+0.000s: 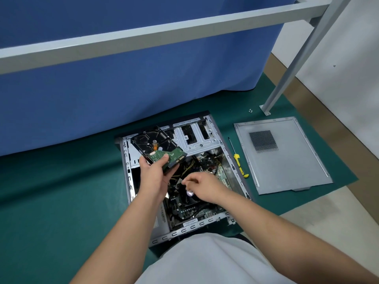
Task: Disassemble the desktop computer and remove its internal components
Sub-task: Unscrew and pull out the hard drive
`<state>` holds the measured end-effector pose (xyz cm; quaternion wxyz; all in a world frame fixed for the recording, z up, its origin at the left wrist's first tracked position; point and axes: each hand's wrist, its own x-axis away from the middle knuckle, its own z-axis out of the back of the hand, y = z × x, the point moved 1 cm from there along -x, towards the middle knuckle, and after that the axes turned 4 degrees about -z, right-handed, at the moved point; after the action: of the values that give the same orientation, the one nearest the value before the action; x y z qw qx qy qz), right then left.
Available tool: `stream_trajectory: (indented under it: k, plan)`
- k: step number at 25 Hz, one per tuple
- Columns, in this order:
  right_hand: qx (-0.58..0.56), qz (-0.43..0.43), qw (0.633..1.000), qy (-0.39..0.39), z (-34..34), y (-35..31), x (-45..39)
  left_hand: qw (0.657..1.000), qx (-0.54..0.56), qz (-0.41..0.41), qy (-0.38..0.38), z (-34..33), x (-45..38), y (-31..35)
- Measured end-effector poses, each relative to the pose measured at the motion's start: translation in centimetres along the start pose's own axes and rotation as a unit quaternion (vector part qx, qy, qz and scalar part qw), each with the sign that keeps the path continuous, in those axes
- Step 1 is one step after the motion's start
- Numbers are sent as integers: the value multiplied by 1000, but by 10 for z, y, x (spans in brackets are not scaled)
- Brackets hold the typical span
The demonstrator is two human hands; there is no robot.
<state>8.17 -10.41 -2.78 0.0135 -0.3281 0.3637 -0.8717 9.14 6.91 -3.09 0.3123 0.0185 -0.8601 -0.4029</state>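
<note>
Both forearms reach forward over the open computer case (127, 160), which lies on its side on the green mat (61, 191). The right hand (202, 184) hovers palm-down above the motherboard (190, 210), fingertips pinched together; whether it holds anything I cannot tell. Just beyond and left, the left hand (152, 173) grips the hard drive (158, 146), tilted, circuit board up, above the case.
</note>
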Motion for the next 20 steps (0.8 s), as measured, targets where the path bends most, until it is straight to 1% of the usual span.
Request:
stream_trajectory:
  k: [1,3,4,6,9,10,13,15,17,18,20]
  plan:
    - [80,26,996,6,-1,0,1,1000,-5,-1,-6,1,0,0]
    - [253,64,965,13,4,0,1,1000,-15,-3,-16,4,2,2]
    - [304,76,950,15,8,-1,3,1000,-18,-3,-20,6,3,3]
    - [341,96,934,38,18,-4,6,999,-22,1,-29,8,6,4]
    - [295,135,938,124,32,-16,9,997,-64,-2,-31,7,9,6]
    - [280,156,937,142,35,-21,9,996,-84,-6,-34,6,10,7]
    - [308,233,907,169,33,-34,7,990,-125,-9,-57,-3,16,8]
    - [308,255,896,194,30,-38,4,989,-128,-7,-78,-10,21,8]
    - [262,250,903,230,35,-38,2,983,-150,2,-105,-16,24,9]
    - [227,232,913,248,40,-37,1,979,-169,1,-116,-18,25,10]
    - [110,172,943,264,52,-32,1,973,-200,-17,-112,-23,23,11]
